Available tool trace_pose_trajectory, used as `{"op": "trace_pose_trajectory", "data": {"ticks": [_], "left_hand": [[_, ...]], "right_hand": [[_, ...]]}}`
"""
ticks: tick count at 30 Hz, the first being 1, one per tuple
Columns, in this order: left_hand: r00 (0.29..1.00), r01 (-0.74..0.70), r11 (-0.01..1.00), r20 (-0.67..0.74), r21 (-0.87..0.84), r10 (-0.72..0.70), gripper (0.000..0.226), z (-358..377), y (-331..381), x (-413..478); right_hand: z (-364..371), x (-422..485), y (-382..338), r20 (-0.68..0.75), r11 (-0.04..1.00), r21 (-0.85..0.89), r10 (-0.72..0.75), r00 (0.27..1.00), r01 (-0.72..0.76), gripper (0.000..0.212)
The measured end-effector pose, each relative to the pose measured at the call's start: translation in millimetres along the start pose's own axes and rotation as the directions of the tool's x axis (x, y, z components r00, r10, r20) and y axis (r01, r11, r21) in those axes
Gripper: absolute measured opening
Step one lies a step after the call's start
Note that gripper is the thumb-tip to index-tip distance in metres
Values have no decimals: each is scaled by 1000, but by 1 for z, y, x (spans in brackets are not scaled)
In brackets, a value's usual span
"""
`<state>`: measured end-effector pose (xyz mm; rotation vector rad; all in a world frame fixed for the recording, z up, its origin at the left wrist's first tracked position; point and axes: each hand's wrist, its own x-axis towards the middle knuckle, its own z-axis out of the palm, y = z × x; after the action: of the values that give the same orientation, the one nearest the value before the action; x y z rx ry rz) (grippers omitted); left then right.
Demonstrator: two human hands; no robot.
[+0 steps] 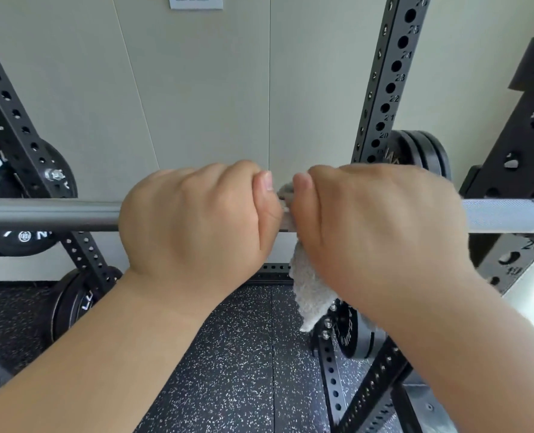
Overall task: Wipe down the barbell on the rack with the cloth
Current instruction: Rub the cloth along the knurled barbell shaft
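Gripping the barbell [50,215], both hands; right hand [381,226] holds cloth [309,289].

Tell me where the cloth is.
In the head view, the cloth sits on the barbell under the right hand, its tail hanging below, beside the left hand.

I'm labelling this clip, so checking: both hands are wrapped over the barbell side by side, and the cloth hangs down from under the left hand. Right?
Not quite: in the head view the cloth hangs down from under the right hand, not the left hand. Both hands are wrapped over the barbell side by side, as you said.
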<state>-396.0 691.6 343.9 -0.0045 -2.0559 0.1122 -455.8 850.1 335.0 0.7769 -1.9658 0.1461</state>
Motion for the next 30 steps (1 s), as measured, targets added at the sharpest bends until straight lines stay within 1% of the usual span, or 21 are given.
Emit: {"op": "trace_pose_trajectory", "data": {"ticks": [1,3,5,7,9,11,12,13,15,16,18,19,20,21,22,23,24,25,28,30], "left_hand": [[1000,1,1000,1,0,-1,29,0,0,0],[999,25,1000,41,0,-25,32,-2,1,0],[992,66,998,106,12,-67,37,-2,1,3],[981,102,994,162,34,-106,40,-4,1,6],[970,118,991,205,68,-130,45,-5,3,10],[958,100,990,257,103,-124,50,-3,3,13],[950,90,990,288,108,-118,51,-2,3,15],[939,91,991,324,99,-119,53,-2,2,18],[901,127,991,412,46,-135,55,1,0,25],[871,149,988,470,29,-145,56,3,-1,29],[807,176,984,569,20,-156,59,6,-3,37],[789,183,983,593,19,-158,60,7,-3,39],[784,188,982,598,22,-164,60,7,-3,39],[800,184,982,576,31,-168,60,6,-2,36],[842,165,985,514,42,-163,60,5,-1,31],[891,135,989,430,59,-147,60,4,1,26],[924,103,991,362,81,-125,59,2,2,21],[941,79,992,322,98,-106,57,1,3,17],[949,76,990,296,116,-108,52,1,2,14],[959,83,989,259,119,-112,49,0,4,14]], "right_hand": [[-2,-11,5,-10,1000,6,-13,1000,13,44],[-7,-33,16,-47,996,-16,-91,995,90,42],[-13,-38,23,-60,995,-36,-98,993,96,41],[-11,-23,20,-24,1000,-27,-12,1000,11,44],[-9,-2,6,-23,991,-77,106,994,-108,46],[-4,4,-2,-73,988,-67,136,988,-141,46],[-1,-1,-2,-79,993,-26,113,990,-116,45],[0,-11,1,-76,998,18,63,995,-62,45],[-4,-28,10,-60,998,48,-48,997,51,44],[-8,-29,15,-42,997,48,-57,997,59,45],[-12,-17,19,-4,1000,24,21,1000,-20,48],[-12,-6,19,19,998,-3,57,998,-57,48],[-12,4,15,31,997,-40,63,998,-62,50],[-12,11,10,27,997,-59,42,999,-40,55],[-11,12,7,10,998,-44,34,999,-34,56],[-7,8,8,-21,998,-19,56,998,-56,52],[-3,-2,11,-46,997,7,80,996,-80,47],[-4,-12,14,-58,996,39,77,995,-75,46],[-12,-32,24,-14,999,43,-33,999,33,46],[-17,-19,29,14,1000,8,3,1000,-3,42]]}}
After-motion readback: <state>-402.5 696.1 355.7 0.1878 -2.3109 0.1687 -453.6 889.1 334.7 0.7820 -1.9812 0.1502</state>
